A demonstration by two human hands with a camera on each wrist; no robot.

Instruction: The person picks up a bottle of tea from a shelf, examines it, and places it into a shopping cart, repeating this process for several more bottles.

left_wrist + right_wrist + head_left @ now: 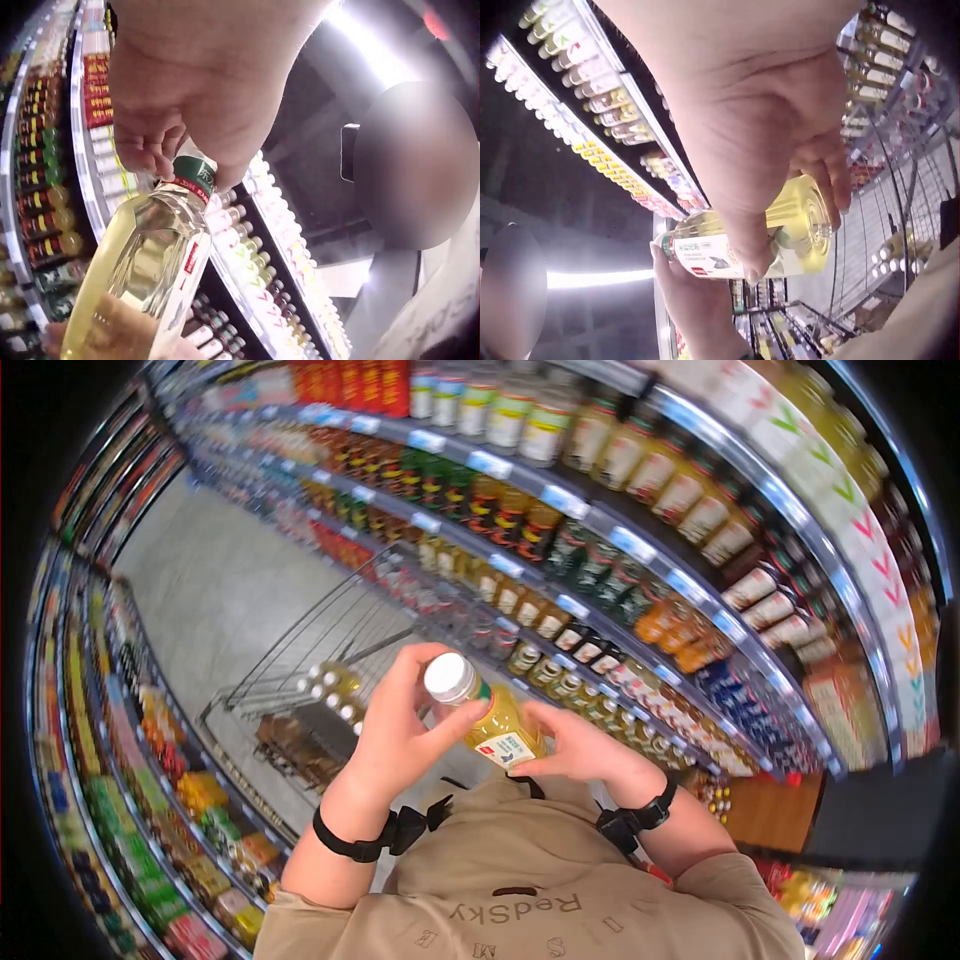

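Shelves (560, 550) packed with drink bottles arc from the upper left of the head view down to the right edge, and a second run of stocked shelving (150, 800) curves along the lower left. Between them, left of centre, stands a wire shopping cart (300, 660) with several capped bottles lying in it. At centre frame both forearms rise from the lower edge, each with a black wrist strap. The left hand (395, 735) is raised, its fingers and thumb curled round the neck of the bottle (495, 725) just under the white cap. The right hand (580, 745) cups the lower body, fingers wrapped under the label. That bottle of pale yellow liquid lies tilted, cap toward the upper left.
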